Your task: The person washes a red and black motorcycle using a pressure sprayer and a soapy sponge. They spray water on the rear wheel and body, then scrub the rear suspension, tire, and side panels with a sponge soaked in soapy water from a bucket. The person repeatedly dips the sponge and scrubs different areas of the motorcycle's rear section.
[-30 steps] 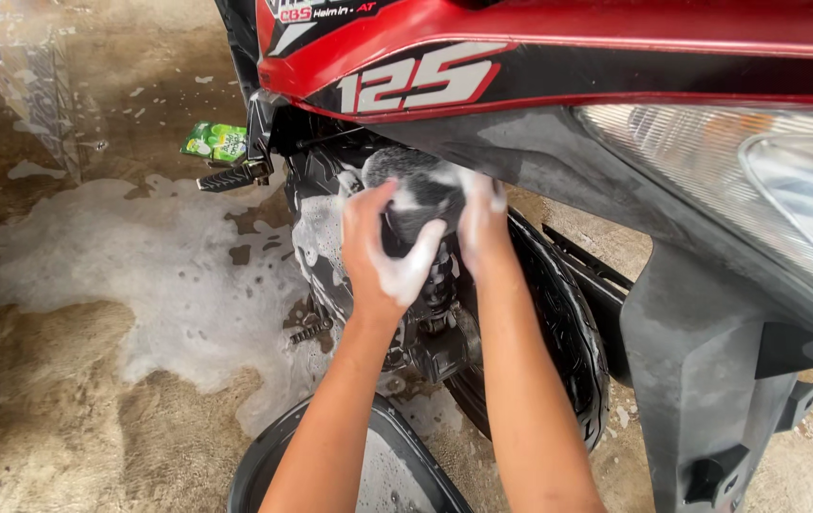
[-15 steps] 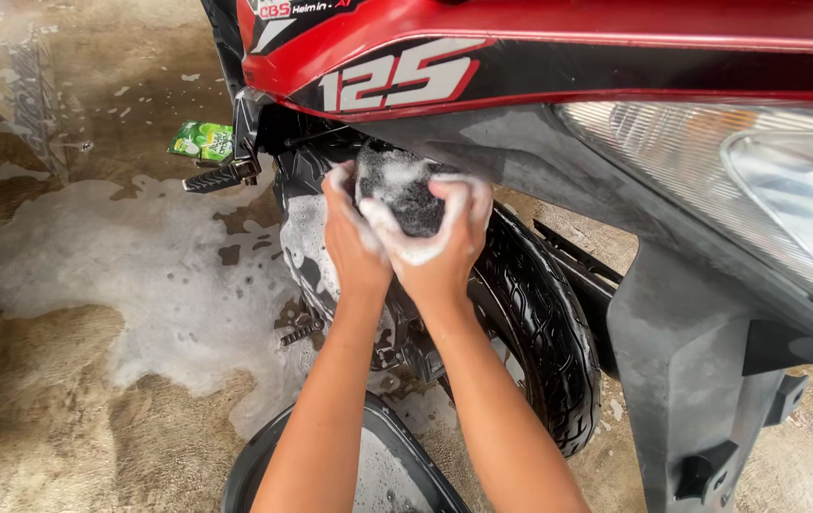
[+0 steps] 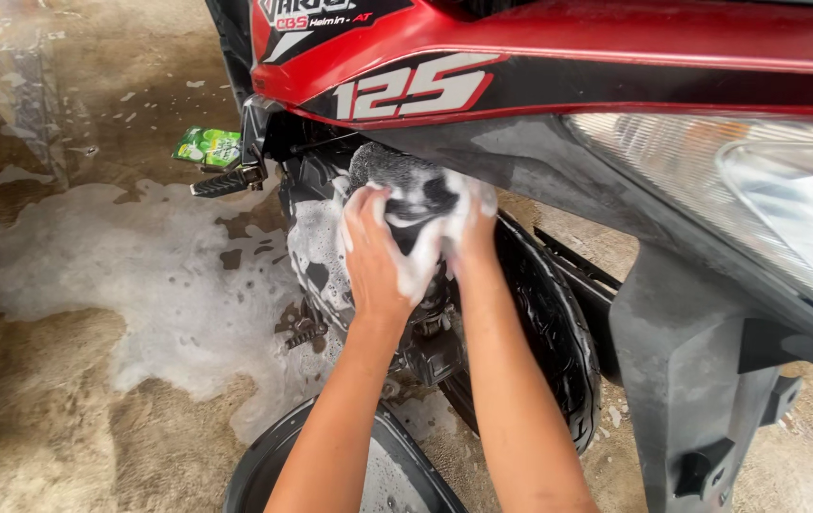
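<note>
Both my hands reach under the tail of a red and black motorbike. My left hand and my right hand are closed together on a dark, foam-covered wash mitt, pressing it against the soapy engine casing beside the rear wheel. Foam covers my fingers. The part of the mitt behind my palms is hidden.
A dark round basin with soapy water sits below my forearms. White foam spreads over the wet concrete floor at left. A green sachet lies near the footpeg. The tail light and grey mudguard stand at right.
My hands stayed clasped on the foamy mitt and slid along the casing, ending a little lower and more to the left hand's side. The view has shifted slightly.
</note>
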